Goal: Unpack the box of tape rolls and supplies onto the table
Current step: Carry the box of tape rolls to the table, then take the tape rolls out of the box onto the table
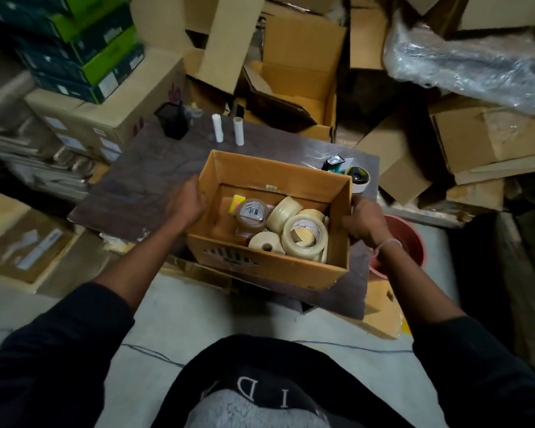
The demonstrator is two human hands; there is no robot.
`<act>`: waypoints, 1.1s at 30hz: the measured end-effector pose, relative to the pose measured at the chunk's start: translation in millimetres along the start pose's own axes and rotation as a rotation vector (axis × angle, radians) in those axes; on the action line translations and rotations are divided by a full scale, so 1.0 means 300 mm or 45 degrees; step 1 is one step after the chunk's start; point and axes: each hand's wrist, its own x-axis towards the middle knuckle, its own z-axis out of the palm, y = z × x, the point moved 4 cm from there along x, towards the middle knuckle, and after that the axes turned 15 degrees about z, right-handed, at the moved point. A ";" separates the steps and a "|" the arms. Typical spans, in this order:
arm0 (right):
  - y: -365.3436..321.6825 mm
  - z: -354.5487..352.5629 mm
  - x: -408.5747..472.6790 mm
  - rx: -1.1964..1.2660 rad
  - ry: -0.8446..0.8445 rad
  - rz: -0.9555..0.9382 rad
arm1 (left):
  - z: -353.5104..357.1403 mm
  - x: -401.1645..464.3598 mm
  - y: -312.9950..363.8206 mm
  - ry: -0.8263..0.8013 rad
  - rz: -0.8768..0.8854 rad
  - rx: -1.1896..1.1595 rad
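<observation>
In the head view, a person is holding an open cardboard box with both hands above the near part of a dark surface. The left hand is grasping the left wall of the box, with the fingers curling around its side. The right hand is grasping the right wall in the same way, and a thin pale band is sitting around this wrist.

Inside the box, several tape rolls are lying in a loose pile. A brown tape roll is lying near the left, with a small yellow packet just beside it. A large cream tape roll is leaning at the front right, another cream roll is standing tilted behind it, and a white roll is lying flat at the front.

On the far side of the surface, 2 white tubes are standing upright beside a black pen holder. At the right edge, a tape dispenser is lying behind the box. Many cardboard boxes are standing around the surface, and a red bucket is standing on the floor on the right.
</observation>
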 end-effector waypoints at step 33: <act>-0.426 0.194 -0.016 -0.440 0.879 -0.129 | -0.061 0.435 -0.225 -0.131 0.512 0.064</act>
